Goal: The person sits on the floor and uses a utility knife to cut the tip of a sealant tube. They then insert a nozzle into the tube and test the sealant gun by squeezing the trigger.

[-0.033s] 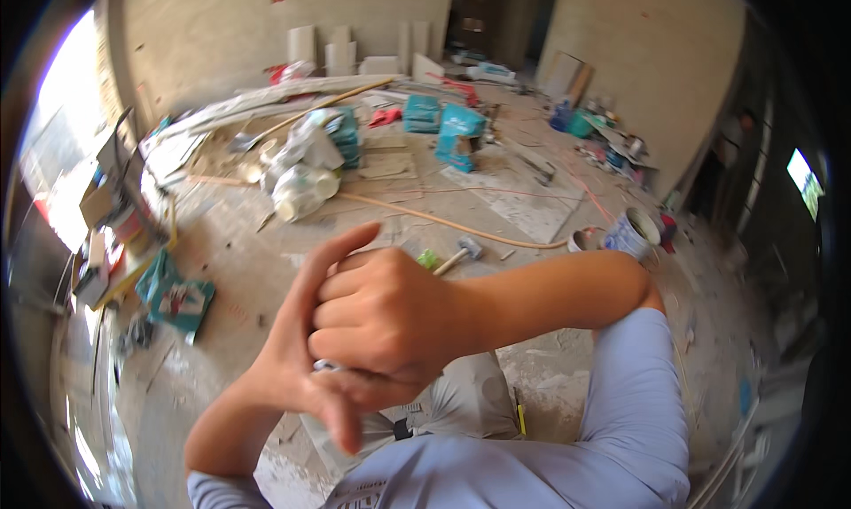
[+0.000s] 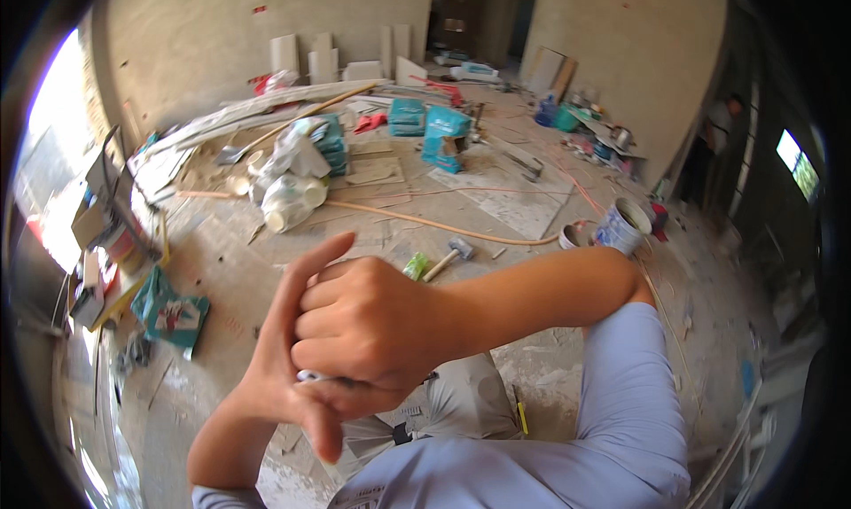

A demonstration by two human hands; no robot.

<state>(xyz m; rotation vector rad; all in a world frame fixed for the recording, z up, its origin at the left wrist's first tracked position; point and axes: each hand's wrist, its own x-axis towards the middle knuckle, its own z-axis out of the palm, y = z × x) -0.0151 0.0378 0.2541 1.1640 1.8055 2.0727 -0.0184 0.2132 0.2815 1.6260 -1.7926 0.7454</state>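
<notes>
My right hand (image 2: 355, 318) is a closed fist, its forearm reaching across from the right with the elbow bent. It presses against the palm of my left hand (image 2: 275, 367), whose thumb points down and whose upper finger stretches out past the knuckles. A small whitish, shiny bit shows at the lower fingers of the fist; whether it is a ring or something held cannot be made out. Both hands are raised in front of my body, above the grey trousers (image 2: 470, 394). Beyond the right wrist, a hammer (image 2: 450, 256) lies on the floor beside a small green packet (image 2: 415, 265).
A long wooden pole (image 2: 443, 226) crosses the floor ahead. Teal bags (image 2: 446, 137) and white plastic bags (image 2: 297, 199) stand farther off. A bucket (image 2: 623, 225) is at right, a teal bag (image 2: 173, 314) at left. A person (image 2: 714, 141) stands at the far right.
The room has shifted slightly left in the view. My joined hands sit a little lower and farther left, still pressed together.
</notes>
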